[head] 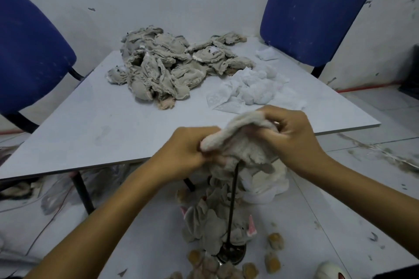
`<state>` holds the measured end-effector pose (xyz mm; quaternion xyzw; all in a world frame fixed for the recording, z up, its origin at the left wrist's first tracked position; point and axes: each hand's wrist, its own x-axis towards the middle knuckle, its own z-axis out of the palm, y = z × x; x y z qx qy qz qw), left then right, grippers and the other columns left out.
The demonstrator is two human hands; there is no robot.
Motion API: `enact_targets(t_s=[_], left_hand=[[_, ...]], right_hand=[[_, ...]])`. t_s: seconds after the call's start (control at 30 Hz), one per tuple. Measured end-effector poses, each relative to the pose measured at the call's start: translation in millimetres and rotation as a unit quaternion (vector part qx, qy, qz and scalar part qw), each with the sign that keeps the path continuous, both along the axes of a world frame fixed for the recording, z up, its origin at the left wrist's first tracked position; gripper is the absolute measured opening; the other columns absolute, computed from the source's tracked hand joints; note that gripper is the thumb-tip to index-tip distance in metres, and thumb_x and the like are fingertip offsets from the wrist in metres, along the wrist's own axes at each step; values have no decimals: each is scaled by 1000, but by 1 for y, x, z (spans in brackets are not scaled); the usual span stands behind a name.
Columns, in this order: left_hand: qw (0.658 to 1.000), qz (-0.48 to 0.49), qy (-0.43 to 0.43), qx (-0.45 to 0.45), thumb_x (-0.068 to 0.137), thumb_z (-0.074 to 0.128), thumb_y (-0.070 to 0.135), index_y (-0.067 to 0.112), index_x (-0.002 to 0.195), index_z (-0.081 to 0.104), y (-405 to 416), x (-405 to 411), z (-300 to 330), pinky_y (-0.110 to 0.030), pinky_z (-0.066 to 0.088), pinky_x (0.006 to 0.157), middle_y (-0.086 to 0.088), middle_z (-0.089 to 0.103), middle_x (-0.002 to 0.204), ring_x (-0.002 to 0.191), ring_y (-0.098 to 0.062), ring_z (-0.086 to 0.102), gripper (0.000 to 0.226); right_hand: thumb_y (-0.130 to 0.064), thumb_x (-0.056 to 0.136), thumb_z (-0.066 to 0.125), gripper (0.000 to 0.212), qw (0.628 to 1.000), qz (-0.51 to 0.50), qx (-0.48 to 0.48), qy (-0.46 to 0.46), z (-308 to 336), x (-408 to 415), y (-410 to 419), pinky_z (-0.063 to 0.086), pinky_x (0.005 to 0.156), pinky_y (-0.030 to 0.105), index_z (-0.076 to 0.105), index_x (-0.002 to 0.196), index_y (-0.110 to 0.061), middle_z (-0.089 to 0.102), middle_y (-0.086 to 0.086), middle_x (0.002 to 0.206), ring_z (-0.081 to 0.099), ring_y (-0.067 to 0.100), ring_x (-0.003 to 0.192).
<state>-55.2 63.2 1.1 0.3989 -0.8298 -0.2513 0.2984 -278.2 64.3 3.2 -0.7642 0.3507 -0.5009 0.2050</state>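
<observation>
Both hands meet at mid-frame on one beige plush skin, draped over the top of a thin dark rod that stands upright below it. The skin's long axis runs lower left to upper right, from the left hand to the right hand. Each hand's fingers are curled tight, pinching the fabric at its own end. The rod's tip is hidden, probably inside the cloth, so any pull should follow it downward.

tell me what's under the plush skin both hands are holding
A black rod drops to a round base among grey plush skins. The plush skin covers the rod's top.
</observation>
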Motion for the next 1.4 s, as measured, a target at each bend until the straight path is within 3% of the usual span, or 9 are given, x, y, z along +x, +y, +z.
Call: enact_targets(t_s=[0.07,0.23,0.4,0.57,0.77,0.9,1.1,1.23,1.4], left_hand=[[993,-32,-105,28,78,77,35,61,93,55,3,1,-2,-10,42,71,36,62,88,86,0,59,37],[995,2,76,57,73,81,37,32,104,70,6,-9,5,-47,58,77,5,73,97,88,-19,70,33],[974,52,219,-19,74,82,16,21,88,76,14,-28,10,-37,58,72,7,73,85,79,-18,69,16],[998,46,21,-30,79,80,19,10,82,77,7,-30,7,-39,46,69,-5,62,75,74,-17,57,10],[976,33,213,35,69,83,18,29,93,74,5,-10,22,-48,53,73,-17,69,88,80,-34,64,28],[996,35,-2,86,71,88,23,36,99,61,0,6,21,-42,52,80,7,69,94,91,-15,63,41],[992,31,118,34,71,83,33,30,98,70,6,-11,32,-19,50,68,11,69,84,79,-7,64,30],[999,30,25,17,71,88,21,25,85,68,2,-15,38,-23,41,59,6,65,73,66,-8,56,24],[979,-2,-190,74,76,83,25,31,83,63,1,-14,21,-15,38,60,16,64,75,71,6,55,22]], right_hand=[[-36,82,75,23,996,7,12,94,1,7,3,51,71,27,76,93,-15,70,-5,86,64,8,80],[-42,82,71,14,987,23,101,122,-27,3,4,51,69,36,69,81,-28,66,-8,76,61,8,73],[-35,81,74,21,995,22,92,37,-39,-8,2,49,65,23,69,83,-15,68,-5,81,63,5,74],[-22,77,83,24,983,31,120,134,-44,-8,-2,46,62,20,65,66,-35,65,-25,67,61,-5,67],[-20,69,83,27,988,26,108,-107,-11,-8,1,54,68,18,71,93,-21,72,-12,86,67,1,79],[-16,76,80,26,999,7,48,-17,7,2,1,56,69,27,70,98,-26,71,-11,95,67,7,87],[-49,69,80,38,997,3,65,45,0,0,5,54,71,40,66,103,-38,69,-11,92,66,10,82],[-44,65,86,51,998,8,50,-48,3,3,4,57,66,33,60,108,-37,68,-5,89,67,17,79],[-49,67,84,43,992,47,101,63,-20,6,7,55,72,20,60,102,-39,66,-27,95,66,-1,90]])
